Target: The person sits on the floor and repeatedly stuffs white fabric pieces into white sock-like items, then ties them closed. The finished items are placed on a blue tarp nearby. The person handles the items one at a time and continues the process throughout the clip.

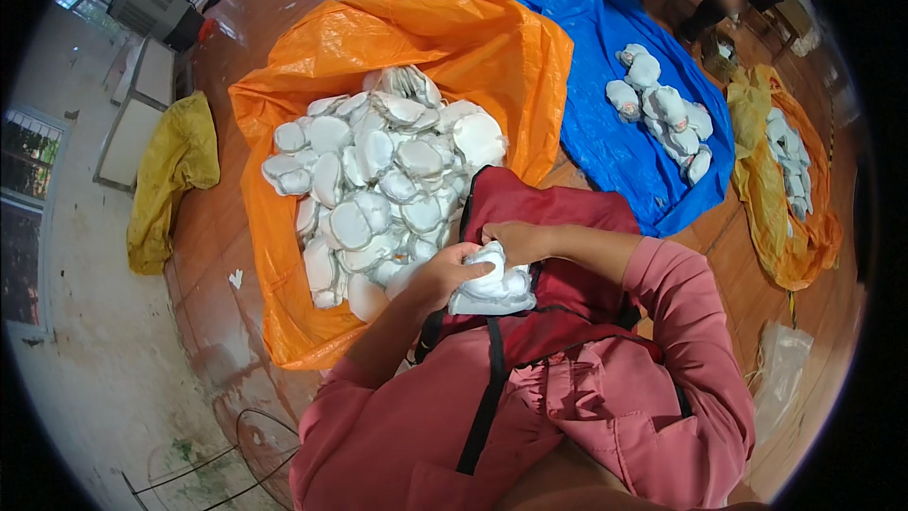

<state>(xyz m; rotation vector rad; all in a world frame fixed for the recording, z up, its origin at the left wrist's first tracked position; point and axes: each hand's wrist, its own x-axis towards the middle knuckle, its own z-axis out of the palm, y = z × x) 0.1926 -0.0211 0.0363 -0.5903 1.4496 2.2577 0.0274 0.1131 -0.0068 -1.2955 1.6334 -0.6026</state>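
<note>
Over my lap, my left hand (446, 274) pinches a soft white padded cloth piece (494, 293), its thumb lying across the top. My right hand (518, 240) is closed at the far edge of the same piece, and the fingertips are partly hidden behind it. Under the cloth lies a dark red apron (577, 218) with black edging, spread over my knees. Just beyond my left hand, an orange plastic sack (312, 43) stands wide with its rim folded out. Inside it is a heap of similar white rounded pads (374, 151), several of them stacked together.
To the right, a blue tarp (591, 123) bears several stuffed white pieces (667, 109). Beyond it stands a yellow and orange sack (757, 218) with greyish-white pieces. A yellow sack (180, 170) leans by the left wall. A person's dark-clothed legs (705, 14) show at the far right.
</note>
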